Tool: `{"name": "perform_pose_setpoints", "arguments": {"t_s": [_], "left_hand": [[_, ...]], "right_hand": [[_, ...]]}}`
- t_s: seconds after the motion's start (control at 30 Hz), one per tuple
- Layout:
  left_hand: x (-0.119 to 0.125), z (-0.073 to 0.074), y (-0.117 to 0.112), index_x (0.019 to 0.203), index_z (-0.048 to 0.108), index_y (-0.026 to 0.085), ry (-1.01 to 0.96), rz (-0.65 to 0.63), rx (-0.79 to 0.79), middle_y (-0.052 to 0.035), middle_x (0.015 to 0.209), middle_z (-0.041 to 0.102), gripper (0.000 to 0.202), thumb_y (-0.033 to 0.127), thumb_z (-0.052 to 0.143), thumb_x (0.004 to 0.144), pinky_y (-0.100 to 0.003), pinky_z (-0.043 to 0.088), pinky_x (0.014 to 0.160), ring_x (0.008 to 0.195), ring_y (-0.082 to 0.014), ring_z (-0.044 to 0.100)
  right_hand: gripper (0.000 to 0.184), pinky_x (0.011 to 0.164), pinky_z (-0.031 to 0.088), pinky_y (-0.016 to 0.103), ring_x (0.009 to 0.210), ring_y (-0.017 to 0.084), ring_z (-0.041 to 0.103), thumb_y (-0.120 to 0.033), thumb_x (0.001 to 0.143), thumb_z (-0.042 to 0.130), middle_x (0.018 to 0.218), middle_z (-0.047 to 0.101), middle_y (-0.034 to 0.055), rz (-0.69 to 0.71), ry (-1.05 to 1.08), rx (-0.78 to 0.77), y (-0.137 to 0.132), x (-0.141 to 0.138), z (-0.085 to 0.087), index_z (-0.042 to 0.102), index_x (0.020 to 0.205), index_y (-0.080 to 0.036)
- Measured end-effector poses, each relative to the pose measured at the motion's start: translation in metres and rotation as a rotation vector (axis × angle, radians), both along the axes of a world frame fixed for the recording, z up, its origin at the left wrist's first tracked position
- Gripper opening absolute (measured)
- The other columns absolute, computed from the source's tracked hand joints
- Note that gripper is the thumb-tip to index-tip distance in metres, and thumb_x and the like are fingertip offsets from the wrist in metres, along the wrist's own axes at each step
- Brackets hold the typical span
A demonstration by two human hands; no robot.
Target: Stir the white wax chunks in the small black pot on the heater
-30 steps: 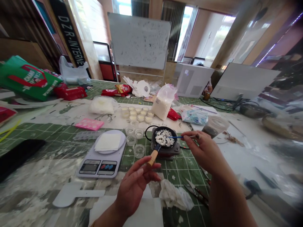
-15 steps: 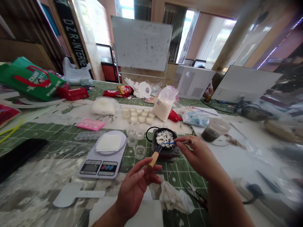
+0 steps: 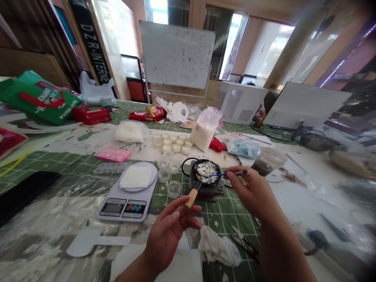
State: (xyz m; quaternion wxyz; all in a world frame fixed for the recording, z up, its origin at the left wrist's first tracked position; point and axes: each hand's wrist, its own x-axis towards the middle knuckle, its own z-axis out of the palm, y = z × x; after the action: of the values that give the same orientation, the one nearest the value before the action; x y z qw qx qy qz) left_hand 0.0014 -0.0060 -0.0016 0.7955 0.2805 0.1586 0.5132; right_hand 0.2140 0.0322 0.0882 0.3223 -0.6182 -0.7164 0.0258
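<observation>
A small black pan (image 3: pixel 205 172) filled with white wax chunks sits on a dark little burner (image 3: pixel 209 188). My left hand (image 3: pixel 169 233) pinches the end of the pan's wooden handle (image 3: pixel 190 198) between thumb and fingers. My right hand (image 3: pixel 252 192) is closed on a thin blue stick (image 3: pixel 216 175) whose tip reaches into the white chunks. Small clear cups (image 3: pixel 173 188) stand just left of the pan. A white digital scale (image 3: pixel 131 194) with a white square on its plate is further left.
A crumpled white tissue (image 3: pixel 219 244) and scissors (image 3: pixel 243 243) lie near my wrists. A bag of white granules (image 3: pixel 204 131), a group of filled small cups (image 3: pixel 173 141), a pink mould (image 3: pixel 113 154), a lidded tub (image 3: pixel 267 161) and red packets spread over the green mat. A whiteboard stands behind.
The blue stick's tip has shifted slightly within the pan as my right hand moved a little. My left hand stays on the handle. The view has drifted slightly.
</observation>
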Motion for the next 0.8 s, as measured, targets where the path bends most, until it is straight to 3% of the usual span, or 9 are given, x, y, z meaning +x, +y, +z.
{"name": "perform_pose_setpoints", "arguments": {"t_s": [0.4,0.63,0.8], "left_hand": [[0.000,-0.002,-0.001,0.114,0.057,0.016,0.011,0.002,0.006,-0.0164,0.106,0.063,0.036,0.021,0.038,0.084,-0.042,0.039,0.081,0.081,-0.0243,0.061],[0.001,-0.001,0.002,0.114,0.057,0.017,0.020,-0.005,0.000,-0.0155,0.106,0.063,0.035,0.022,0.038,0.084,-0.042,0.039,0.081,0.080,-0.0238,0.061],[0.001,0.000,0.000,0.113,0.057,0.017,0.021,-0.002,-0.008,-0.0150,0.105,0.064,0.035,0.023,0.041,0.083,-0.042,0.040,0.079,0.080,-0.0240,0.061]], "right_hand": [[0.022,0.072,0.043,0.029,0.081,0.018,0.061,-0.038,0.084,0.046,0.084,0.068,0.0008,0.053,0.050,-0.123,-0.002,0.004,0.004,0.063,0.088,-0.024],[0.024,0.064,0.042,0.028,0.069,0.017,0.059,-0.040,0.082,0.047,0.080,0.068,0.0016,-0.140,0.123,-0.033,0.006,0.014,0.002,0.063,0.088,-0.022],[0.025,0.070,0.041,0.030,0.076,0.019,0.060,-0.036,0.084,0.045,0.079,0.067,0.0030,-0.084,0.059,-0.046,0.017,0.014,-0.007,0.064,0.091,-0.022]]}}
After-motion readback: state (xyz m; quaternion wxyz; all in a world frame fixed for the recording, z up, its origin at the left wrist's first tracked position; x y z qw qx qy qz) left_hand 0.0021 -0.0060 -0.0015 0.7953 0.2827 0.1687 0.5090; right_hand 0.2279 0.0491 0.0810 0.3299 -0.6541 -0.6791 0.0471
